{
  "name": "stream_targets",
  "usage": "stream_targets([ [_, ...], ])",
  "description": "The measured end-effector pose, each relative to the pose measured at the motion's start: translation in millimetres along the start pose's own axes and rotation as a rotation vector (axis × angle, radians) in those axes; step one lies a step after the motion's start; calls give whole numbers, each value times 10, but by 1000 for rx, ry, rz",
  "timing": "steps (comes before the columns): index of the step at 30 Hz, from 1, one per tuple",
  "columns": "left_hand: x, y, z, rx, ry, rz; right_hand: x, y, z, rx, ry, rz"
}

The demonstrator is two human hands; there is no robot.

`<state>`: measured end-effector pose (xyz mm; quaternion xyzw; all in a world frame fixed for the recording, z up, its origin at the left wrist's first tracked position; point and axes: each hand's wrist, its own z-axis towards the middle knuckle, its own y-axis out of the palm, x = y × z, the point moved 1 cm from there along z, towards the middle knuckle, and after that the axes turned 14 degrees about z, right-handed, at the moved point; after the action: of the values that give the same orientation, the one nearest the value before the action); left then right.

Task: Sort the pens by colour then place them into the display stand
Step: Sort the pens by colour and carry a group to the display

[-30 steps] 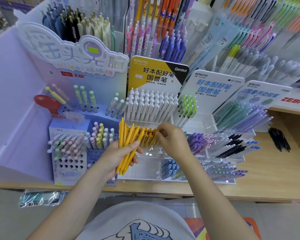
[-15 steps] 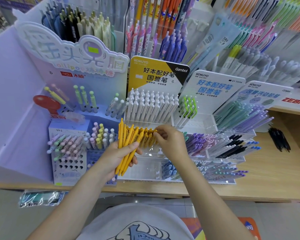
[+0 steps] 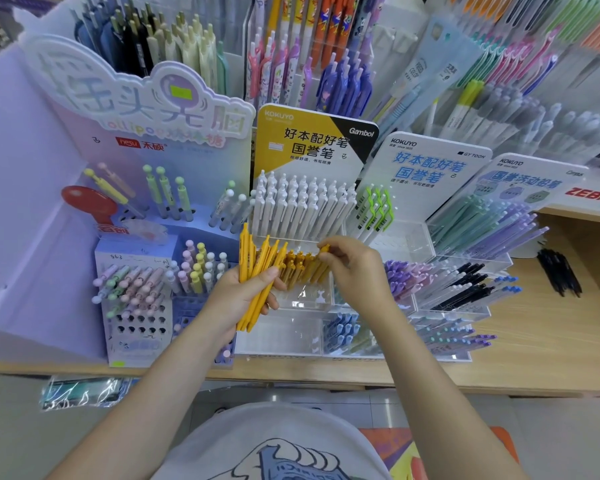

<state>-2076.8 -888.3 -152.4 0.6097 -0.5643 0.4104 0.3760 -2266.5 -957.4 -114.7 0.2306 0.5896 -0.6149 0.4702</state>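
Lilac card forms the tall display [image 3: 32, 188] at the far left, with pastel ball-topped pens [image 3: 132, 289] slotted into its perforated block. Just to the right, the left hand [image 3: 238, 299] is curled round a bundle of yellow pens [image 3: 257, 278], thumb across the barrels, the bundle fanning upward and away from the palm. Directly beside it, more yellow pens stand in a row [image 3: 303, 268] inside a clear acrylic display stand [image 3: 309, 303], in its middle tier. The right hand [image 3: 355, 271] hovers at the right end of that row, thumb and fingertips pinching the top of one yellow pen [image 3: 324, 250]. Behind the row stand white pens [image 3: 302, 206] beneath a yellow Kokuyo sign [image 3: 309, 140]. Further right, purple pens [image 3: 400, 275] and black pens [image 3: 465, 289] lie in neighbouring compartments, and a few loose black pens [image 3: 558, 271] rest on the wooden shelf [image 3: 551, 341].
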Motion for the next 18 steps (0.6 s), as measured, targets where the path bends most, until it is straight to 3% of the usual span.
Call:
stream_targets([
  [4,-48,-23,29,11,1,-2,12,-26,-70,49,-22,-2],
  [13,-110,-68,47,-3,-2,-10,147,222,-60,-22,7,-70],
  [18,-127,-68,45,-16,2,-18,116,206,-63,39,0,-21],
])
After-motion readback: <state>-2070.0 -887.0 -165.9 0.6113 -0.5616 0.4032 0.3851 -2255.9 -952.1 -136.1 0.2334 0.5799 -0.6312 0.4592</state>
